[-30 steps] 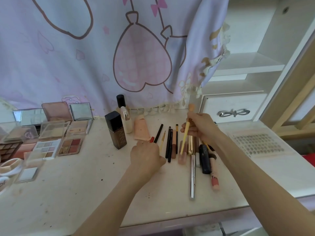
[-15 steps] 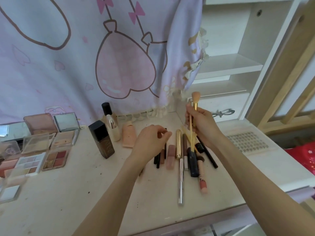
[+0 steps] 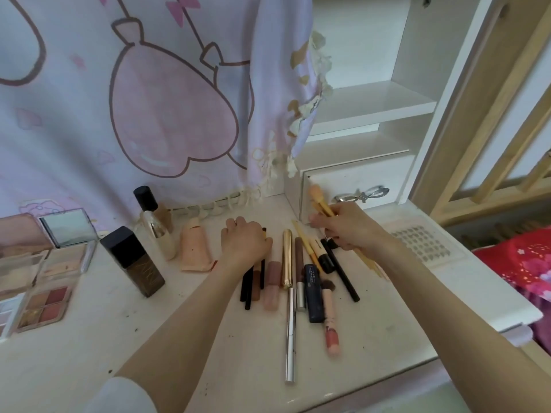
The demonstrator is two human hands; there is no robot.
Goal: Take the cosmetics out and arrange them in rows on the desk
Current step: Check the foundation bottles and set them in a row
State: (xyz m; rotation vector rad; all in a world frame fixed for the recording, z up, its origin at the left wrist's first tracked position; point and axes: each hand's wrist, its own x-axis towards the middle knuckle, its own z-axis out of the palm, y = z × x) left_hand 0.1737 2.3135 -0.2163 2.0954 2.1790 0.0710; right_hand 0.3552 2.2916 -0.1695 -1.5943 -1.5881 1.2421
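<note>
- My right hand (image 3: 346, 226), right of centre in the frame, grips a yellow brush (image 3: 320, 201); its peach tip points up toward the drawer (image 3: 351, 181), and the handle comes out below my wrist.
- My left hand (image 3: 244, 244), at the centre, is curled with knuckles up on the top ends of the black pencils (image 3: 247, 289); I cannot tell if it pinches one.
- Between my hands the gold tube (image 3: 287, 257) and other sticks lie side by side on the desk (image 3: 89, 338).
- Left of my left hand lie the peach tube (image 3: 195, 247) and the dark bottle (image 3: 132, 260).
- The palettes (image 3: 44, 302) lie at the left edge.
</note>
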